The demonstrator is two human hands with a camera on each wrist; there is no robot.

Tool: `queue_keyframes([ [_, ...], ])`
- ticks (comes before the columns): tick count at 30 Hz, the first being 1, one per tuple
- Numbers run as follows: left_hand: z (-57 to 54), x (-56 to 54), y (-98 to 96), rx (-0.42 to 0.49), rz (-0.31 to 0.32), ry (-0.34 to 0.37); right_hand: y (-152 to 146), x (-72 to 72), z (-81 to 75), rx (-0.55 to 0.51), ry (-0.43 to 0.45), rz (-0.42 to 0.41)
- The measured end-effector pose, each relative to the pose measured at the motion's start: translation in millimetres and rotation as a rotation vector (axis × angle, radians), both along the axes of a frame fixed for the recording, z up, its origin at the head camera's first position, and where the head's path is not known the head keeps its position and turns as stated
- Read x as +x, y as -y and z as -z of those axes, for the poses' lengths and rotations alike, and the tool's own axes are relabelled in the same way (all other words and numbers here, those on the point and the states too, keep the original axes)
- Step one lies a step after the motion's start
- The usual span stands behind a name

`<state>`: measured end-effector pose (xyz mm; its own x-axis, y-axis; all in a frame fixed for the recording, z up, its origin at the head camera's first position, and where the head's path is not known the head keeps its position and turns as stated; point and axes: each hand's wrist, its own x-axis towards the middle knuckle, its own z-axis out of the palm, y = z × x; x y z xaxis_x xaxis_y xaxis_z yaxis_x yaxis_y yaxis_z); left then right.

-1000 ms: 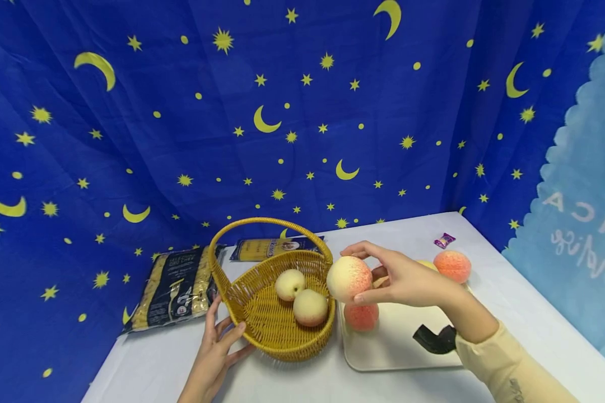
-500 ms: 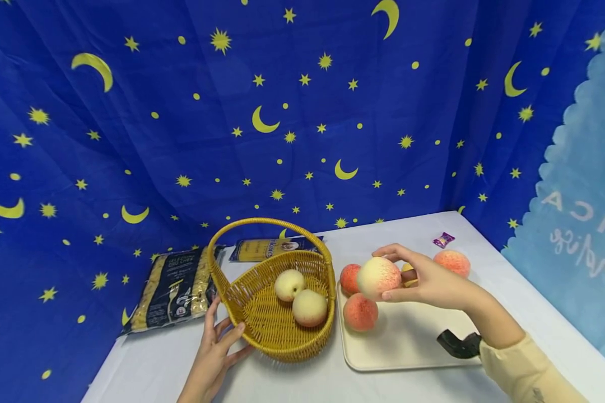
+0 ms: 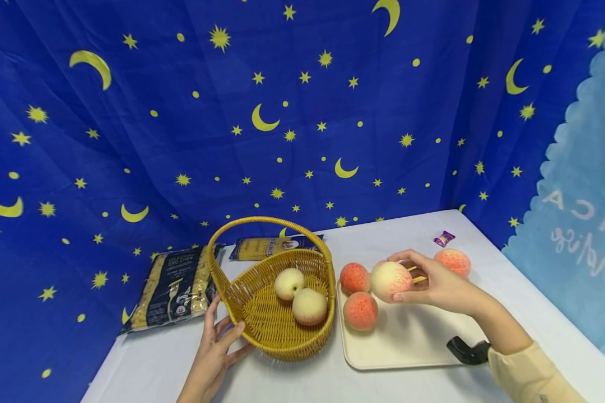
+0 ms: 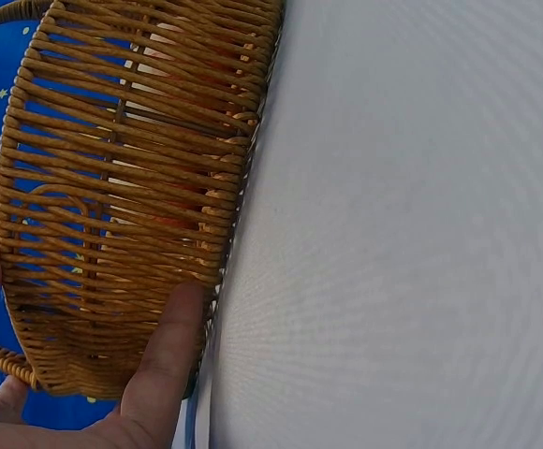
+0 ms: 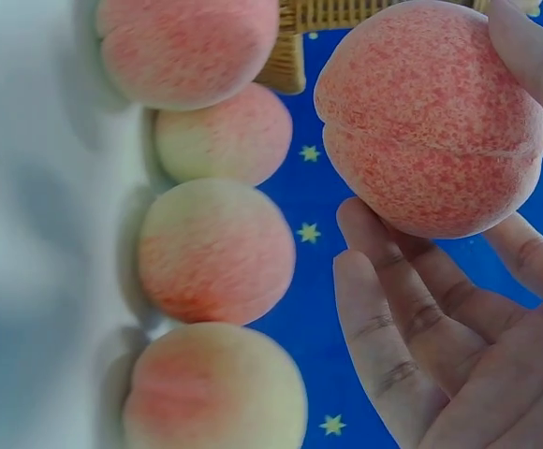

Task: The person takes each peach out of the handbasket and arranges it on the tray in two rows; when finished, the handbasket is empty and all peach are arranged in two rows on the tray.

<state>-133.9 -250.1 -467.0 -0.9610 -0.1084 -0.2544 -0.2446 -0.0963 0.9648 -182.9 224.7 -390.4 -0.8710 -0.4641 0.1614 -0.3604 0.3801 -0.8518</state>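
Observation:
My left hand [image 3: 213,350] holds the yellow wicker basket [image 3: 294,351] by its left side, thumb on the rim. In the left wrist view a finger [image 4: 164,360] lies against the woven wall [image 4: 131,224]. Two pale peaches sit inside, one [image 3: 289,284] behind the other [image 3: 310,307]. My right hand [image 3: 441,285] pinches a pale-and-pink peach [image 3: 389,282] above the cream tray [image 3: 408,355], between thumb and fingertips. The right wrist view shows this peach's [image 5: 435,122] red, creased side. Two redder peaches, one [image 3: 355,278] behind the other [image 3: 361,311], lie at the tray's left end.
Another peach [image 3: 452,262] shows behind my right wrist, and a purple wrapped candy [image 3: 444,239] lies beyond it. A dark pasta bag [image 3: 176,288] stands left of the basket; a flatter pasta pack [image 3: 274,248] lies behind it. A blue starry curtain [image 3: 292,151] backs the table.
My right hand has carried the peach from beside the basket's rim rightward and lower, over the tray. The redder peach at the tray's back left has come into view. My left hand stays put.

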Motion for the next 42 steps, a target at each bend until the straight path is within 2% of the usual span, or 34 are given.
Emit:
queue_keyframes([
  [11,0.2,-0.6,0.4,0.002,0.0,-0.003,-12,-0.7,26.6,0.017,0.004,0.033],
  [21,0.1,0.2,0.4,-0.004,-0.005,-0.003,-11,0.7,46.7,-0.029,0.124,0.033],
  [42,0.2,0.3,1.2,0.002,0.004,-0.005,-11,-1.2,57.4,0.004,0.12,0.054],
])
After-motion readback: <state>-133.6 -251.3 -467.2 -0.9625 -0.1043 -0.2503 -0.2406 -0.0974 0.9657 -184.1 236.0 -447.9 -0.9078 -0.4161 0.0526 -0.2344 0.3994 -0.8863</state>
